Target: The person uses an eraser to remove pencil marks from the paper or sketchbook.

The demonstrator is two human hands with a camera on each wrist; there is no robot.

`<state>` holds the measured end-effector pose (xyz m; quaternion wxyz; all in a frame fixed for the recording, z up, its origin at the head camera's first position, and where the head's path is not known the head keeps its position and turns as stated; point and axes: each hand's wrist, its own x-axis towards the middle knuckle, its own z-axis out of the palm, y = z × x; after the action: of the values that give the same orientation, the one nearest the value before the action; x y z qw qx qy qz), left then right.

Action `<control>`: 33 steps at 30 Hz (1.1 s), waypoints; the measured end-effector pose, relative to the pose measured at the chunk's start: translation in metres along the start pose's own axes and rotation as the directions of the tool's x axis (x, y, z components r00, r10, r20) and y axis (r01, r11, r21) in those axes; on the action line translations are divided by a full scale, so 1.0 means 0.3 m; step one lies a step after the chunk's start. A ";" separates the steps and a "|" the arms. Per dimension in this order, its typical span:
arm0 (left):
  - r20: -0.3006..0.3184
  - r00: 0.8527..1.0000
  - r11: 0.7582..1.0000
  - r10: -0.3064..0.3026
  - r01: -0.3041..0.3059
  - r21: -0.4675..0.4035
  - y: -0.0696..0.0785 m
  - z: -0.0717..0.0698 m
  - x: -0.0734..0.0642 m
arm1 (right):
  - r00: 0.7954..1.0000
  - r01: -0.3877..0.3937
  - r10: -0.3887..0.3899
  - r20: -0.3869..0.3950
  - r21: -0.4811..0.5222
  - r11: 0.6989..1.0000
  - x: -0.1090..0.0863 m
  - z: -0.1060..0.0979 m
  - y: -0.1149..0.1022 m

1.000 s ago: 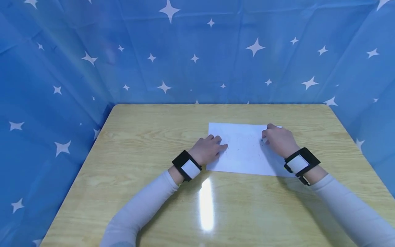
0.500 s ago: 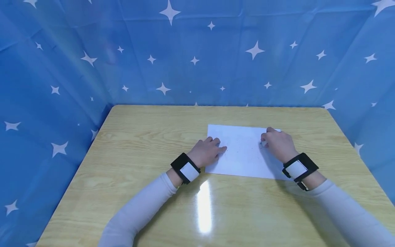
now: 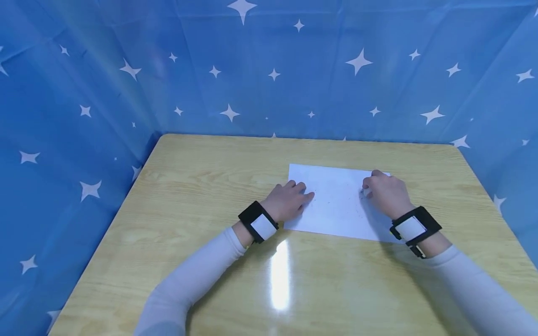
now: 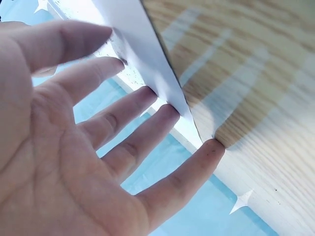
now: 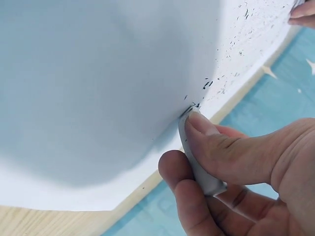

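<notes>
A sheet of white paper [image 3: 336, 212] lies on the wooden table. My left hand [image 3: 285, 202] rests at its left edge with fingers spread; in the left wrist view its fingertips [image 4: 170, 112] come down along the paper's margin, one of them on the bare wood. Over the right part of the sheet, my right hand [image 3: 387, 192] pinches a whitish eraser [image 5: 205, 180] between thumb and fingers. The eraser's tip meets the paper, with dark crumbs [image 5: 208, 84] scattered around and beyond it. From the head view, most of the eraser is hidden by the fingers.
The wooden table [image 3: 210, 177] extends around the paper, with a bright light reflection in front. A blue curtain [image 3: 269, 93] with white stars hangs behind and at both sides. Each wrist wears a black strap [image 3: 416, 226] with a white patch.
My right hand has shifted slightly toward me over the paper, still gripping the eraser. The left hand keeps its place on the sheet. The head view has tilted a little.
</notes>
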<state>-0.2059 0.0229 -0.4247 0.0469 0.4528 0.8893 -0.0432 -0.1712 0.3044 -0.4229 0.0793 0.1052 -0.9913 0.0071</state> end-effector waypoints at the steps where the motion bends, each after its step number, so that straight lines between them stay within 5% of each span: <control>1: 0.014 1.000 1.000 -0.004 0.004 -0.011 -0.001 -0.005 0.001 | 1.000 0.001 -0.001 -0.001 -0.002 1.000 0.003 -0.002 0.001; 17: 0.099 0.995 0.999 -0.026 0.030 -0.036 -0.009 -0.010 0.012 | 0.999 0.001 0.001 0.038 -0.042 0.999 0.007 -0.024 -0.015; 33: 0.080 0.997 1.000 -0.012 0.013 -0.015 0.007 -0.018 0.007 | 1.000 -0.030 0.030 0.001 -0.047 0.998 -0.012 -0.021 -0.008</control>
<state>-0.2056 0.0264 -0.4198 0.0856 0.4449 0.8898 -0.0546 -0.1663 0.3029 -0.4173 0.0810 0.0885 -0.9927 -0.0150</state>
